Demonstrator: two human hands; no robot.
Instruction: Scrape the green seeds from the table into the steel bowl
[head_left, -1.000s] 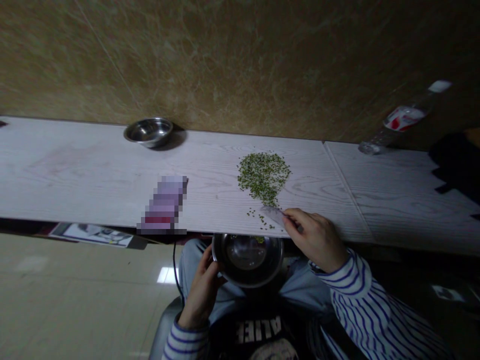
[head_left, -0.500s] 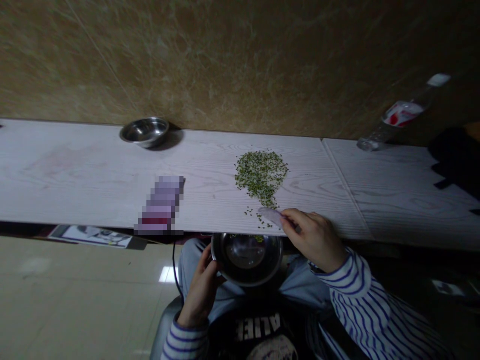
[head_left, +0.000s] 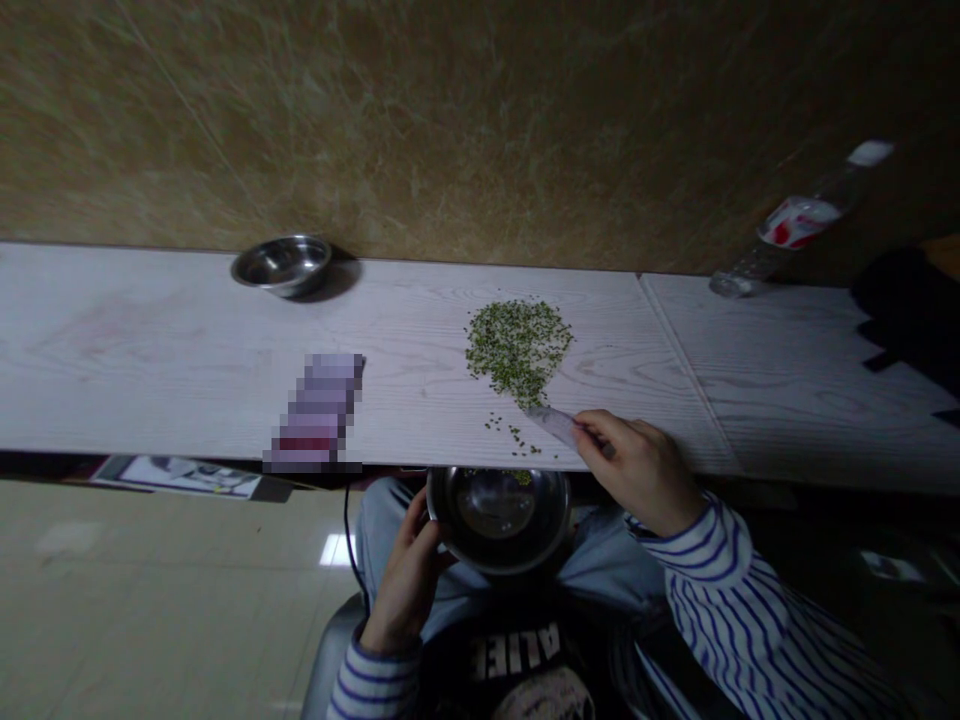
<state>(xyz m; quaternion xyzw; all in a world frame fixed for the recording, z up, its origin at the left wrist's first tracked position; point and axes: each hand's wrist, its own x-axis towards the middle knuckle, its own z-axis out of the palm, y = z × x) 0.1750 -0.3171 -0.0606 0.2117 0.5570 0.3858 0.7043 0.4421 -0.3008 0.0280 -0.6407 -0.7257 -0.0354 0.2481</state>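
My left hand (head_left: pixel 409 570) is closed on the left rim of a steel bowl (head_left: pixel 499 555), held over my lap just below the table's front edge. A few green grains lie inside the bowl near its far rim. My right hand (head_left: pixel 645 465) pinches a thin, pale flat piece (head_left: pixel 553 424) between thumb and fingers; its exact kind is unclear. The tip of this piece touches the near end of a spread of small green grains (head_left: pixel 517 345), which look like mung beans. Several loose grains (head_left: pixel 516 436) are scattered between that spread and the table edge.
On the pale wood-grain table (head_left: pixel 420 400), a second steel bowl (head_left: pixel 283 268) stands near the wall. A blurred-out flat object (head_left: pixel 319 410) lies to the left. At the right stands a clear bottle (head_left: pixel 799 222) with a red-and-white label, beside a dark item (head_left: pixel 904 310).
The flat piece in my right hand has shifted slightly up and right, from the loose grains to the end of the main spread. My left hand still holds the bowl.
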